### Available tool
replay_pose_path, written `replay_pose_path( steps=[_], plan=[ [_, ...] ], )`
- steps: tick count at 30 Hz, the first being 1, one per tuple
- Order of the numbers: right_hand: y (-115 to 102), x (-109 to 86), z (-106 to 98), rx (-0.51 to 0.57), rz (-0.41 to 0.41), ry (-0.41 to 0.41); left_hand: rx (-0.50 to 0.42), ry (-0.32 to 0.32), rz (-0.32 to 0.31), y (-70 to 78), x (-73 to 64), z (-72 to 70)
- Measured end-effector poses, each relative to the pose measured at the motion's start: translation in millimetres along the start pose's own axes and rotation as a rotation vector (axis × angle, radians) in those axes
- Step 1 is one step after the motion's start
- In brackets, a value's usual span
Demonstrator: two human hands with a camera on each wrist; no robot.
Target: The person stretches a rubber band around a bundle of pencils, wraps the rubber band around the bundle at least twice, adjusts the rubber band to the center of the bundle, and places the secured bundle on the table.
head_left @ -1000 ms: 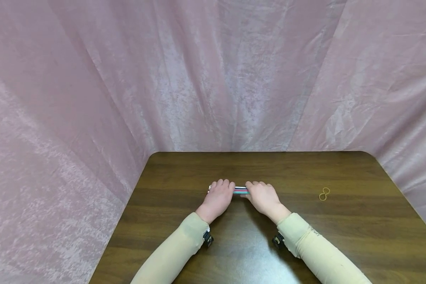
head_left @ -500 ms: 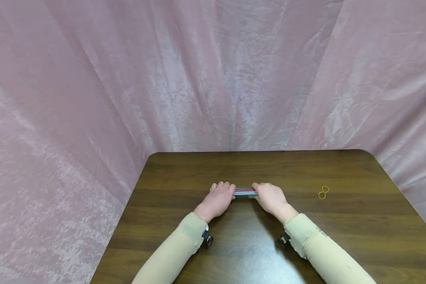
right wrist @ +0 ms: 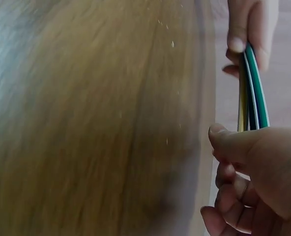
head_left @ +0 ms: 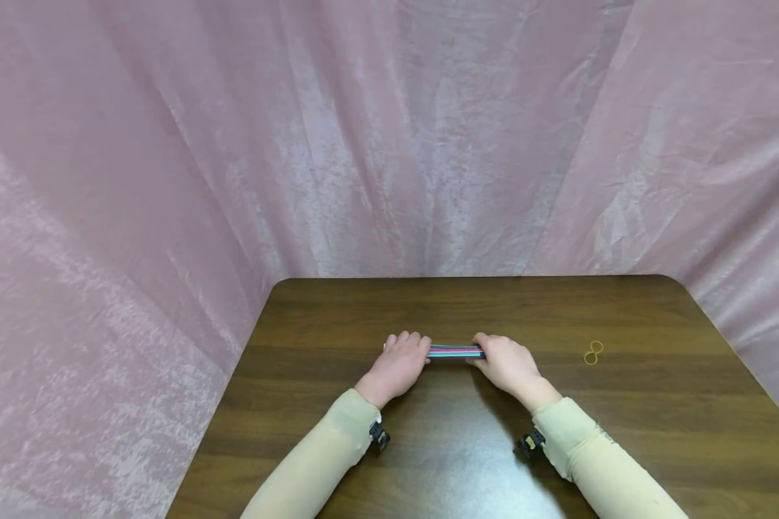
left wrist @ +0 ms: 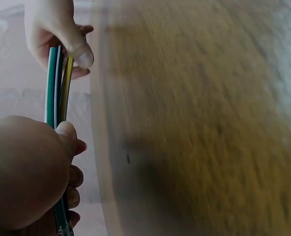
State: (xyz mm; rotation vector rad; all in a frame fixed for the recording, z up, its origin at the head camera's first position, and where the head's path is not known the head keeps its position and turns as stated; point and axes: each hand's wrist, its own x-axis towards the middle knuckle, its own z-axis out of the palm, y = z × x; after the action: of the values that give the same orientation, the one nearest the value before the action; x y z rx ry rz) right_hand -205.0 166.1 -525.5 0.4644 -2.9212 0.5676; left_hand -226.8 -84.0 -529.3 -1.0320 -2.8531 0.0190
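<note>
A bundle of slim, pencil-like coloured sticks (head_left: 454,352) lies level between my hands, just over the middle of the table. My left hand (head_left: 399,366) grips its left part with the fingers wrapped over it. At the other end, my right hand (head_left: 509,367) holds the sticks between thumb and fingers. Green, white, dark and yellow sticks (left wrist: 51,93) show side by side in the left wrist view. The right wrist view has the same bundle (right wrist: 257,93) running from the right thumb to the left hand. Both ends are mostly hidden by the hands.
A yellow rubber band (head_left: 593,353), twisted into a figure eight, lies on the wooden table (head_left: 454,303) to the right of my right hand. Pink velvet curtain (head_left: 389,144) hangs behind and along the sides of the table.
My right hand has slid rightward along the bundle, exposing more of the sticks between the hands. The left hand has stayed almost in place, still gripping.
</note>
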Motion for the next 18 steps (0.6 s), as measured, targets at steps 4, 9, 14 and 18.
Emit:
replay_pose_path(
  steps=[4, 9, 14, 18],
  plan=[
    [9.5, -3.5, -5.0, 0.045, 0.039, -0.026, 0.013, 0.009, -0.007, -3.3, -2.7, 0.6],
    [16.4, -9.7, -7.3, 0.051, 0.041, -0.003, 0.011, 0.021, -0.014, -4.8, -4.9, -1.0],
    [10.6, -15.1, -2.1, 0.029, -0.021, 0.018, 0.048, 0.039, -0.02, -4.2, -4.5, -3.0],
    [2.6, -17.0, -1.1, 0.074, -0.035, -0.025, 0.085, 0.06, -0.016, -0.7, -1.4, -6.3]
  ],
)
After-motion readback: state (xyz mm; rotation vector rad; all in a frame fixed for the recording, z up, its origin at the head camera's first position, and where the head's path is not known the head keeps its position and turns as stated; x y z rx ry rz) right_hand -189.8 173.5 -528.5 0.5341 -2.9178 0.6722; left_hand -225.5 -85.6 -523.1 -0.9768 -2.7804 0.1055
